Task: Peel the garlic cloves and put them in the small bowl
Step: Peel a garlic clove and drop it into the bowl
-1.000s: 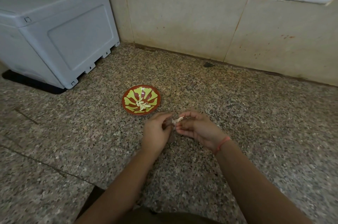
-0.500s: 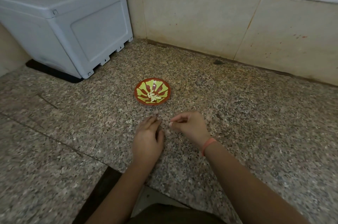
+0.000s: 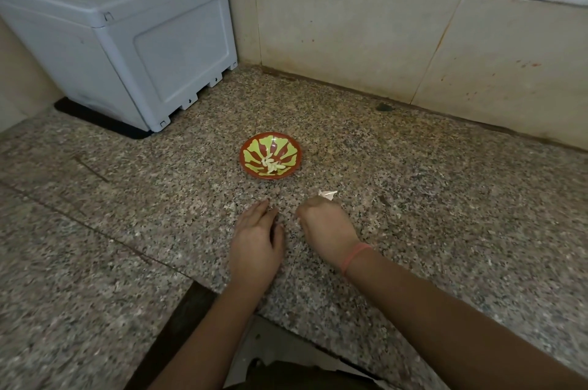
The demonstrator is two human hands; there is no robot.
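Peeled pale garlic cloves (image 3: 271, 164) are sitting in the small red-and-green patterned bowl (image 3: 288, 147) on the speckled granite counter (image 3: 445, 198).
With its fingers curled under, the right hand (image 3: 324, 224) is pinching a white papery-skinned garlic clove (image 3: 327, 195) that is poking out past its knuckles, near the bowl. Just beside it, the left hand (image 3: 256, 246) is lying flat on the counter, fingers straight and holding nothing. A grey plastic box (image 3: 127, 23) is standing at the back left.

The small bowl (image 3: 290, 147), red-brown with yellow-green leaf shapes, stands upright at the middle of the frame. Several pale peeled garlic cloves (image 3: 272, 164) lie clustered in its bottom. A whitish papery garlic piece (image 3: 327, 194) shows just below and right of it.
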